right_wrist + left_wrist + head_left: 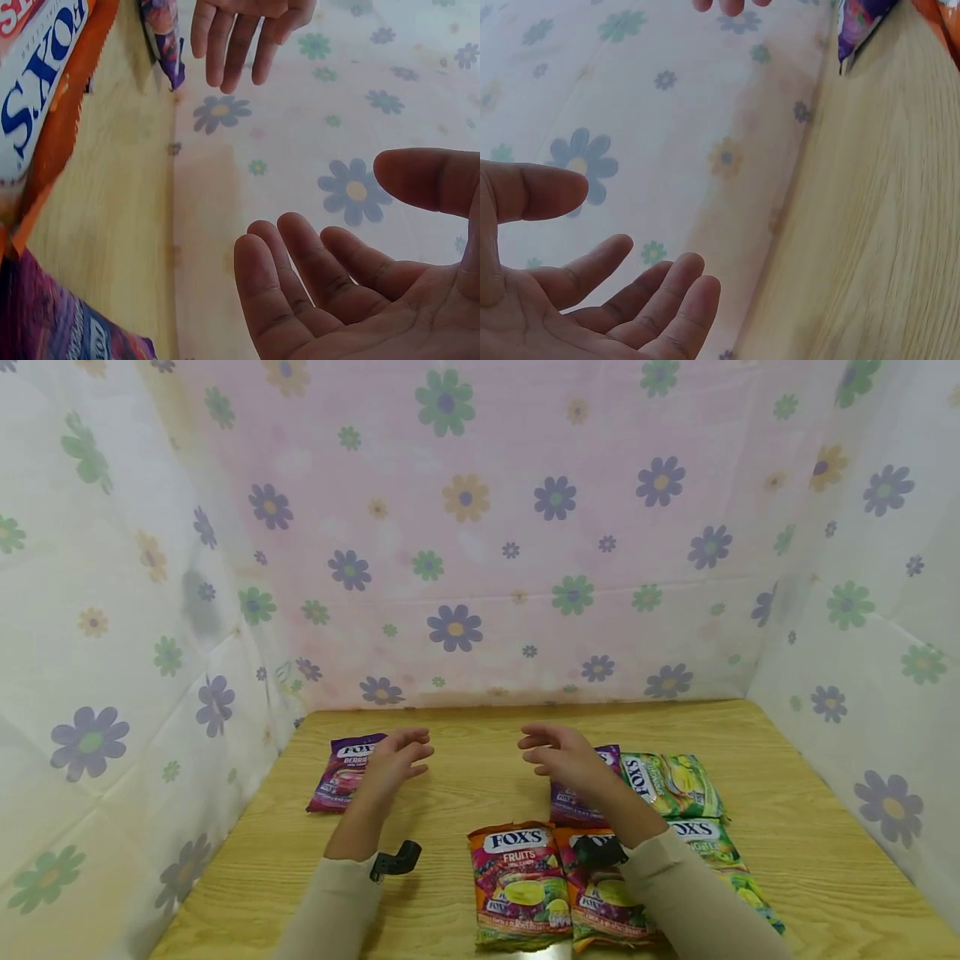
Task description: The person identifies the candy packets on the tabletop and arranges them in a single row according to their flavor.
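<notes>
My left hand is raised over the wooden table, fingers loosely bent and nothing in them. Just behind it lies a purple FOX'S Berries candy bag, partly covered by the hand in the head view. Facing it, my right hand hovers with relaxed fingers, its palm bare in the right wrist view. Under the right hand and forearm lies another purple candy bag, partly hidden. Beside that sits a green FOX'S bag. Nearer me are an orange FOX'S Fruits bag and a second orange bag.
Another green bag lies at the right, partly beneath the right sleeve. Flower-print cloth walls the table at the back and both sides. Black wrist cameras sit on both forearms, the left camera plainly visible.
</notes>
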Motion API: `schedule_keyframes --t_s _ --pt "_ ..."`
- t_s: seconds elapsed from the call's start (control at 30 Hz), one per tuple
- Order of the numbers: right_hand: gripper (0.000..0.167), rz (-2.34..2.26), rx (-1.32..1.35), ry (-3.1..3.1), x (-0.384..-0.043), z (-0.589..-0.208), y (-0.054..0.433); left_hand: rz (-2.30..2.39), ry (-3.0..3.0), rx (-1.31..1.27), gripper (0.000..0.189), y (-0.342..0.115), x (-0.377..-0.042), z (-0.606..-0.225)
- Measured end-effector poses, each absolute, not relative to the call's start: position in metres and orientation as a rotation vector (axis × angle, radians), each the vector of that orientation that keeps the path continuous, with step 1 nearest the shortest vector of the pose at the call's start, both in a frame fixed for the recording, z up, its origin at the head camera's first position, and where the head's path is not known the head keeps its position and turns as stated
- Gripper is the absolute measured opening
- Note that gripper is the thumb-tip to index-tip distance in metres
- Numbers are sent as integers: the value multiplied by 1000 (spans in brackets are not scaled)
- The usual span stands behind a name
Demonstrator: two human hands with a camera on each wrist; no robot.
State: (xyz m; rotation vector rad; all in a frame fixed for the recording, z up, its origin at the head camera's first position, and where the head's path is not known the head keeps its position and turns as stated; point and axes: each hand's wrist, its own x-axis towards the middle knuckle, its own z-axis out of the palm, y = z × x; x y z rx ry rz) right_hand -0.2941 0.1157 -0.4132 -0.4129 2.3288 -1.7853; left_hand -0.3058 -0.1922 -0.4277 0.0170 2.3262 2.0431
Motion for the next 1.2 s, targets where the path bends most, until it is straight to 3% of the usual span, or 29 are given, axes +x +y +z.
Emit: schedule_keyframes --t_s 1.2 --pt "52 -1762 -238 2424 -294 -395 203 1957 2171 278 52 -92 -294 -420"
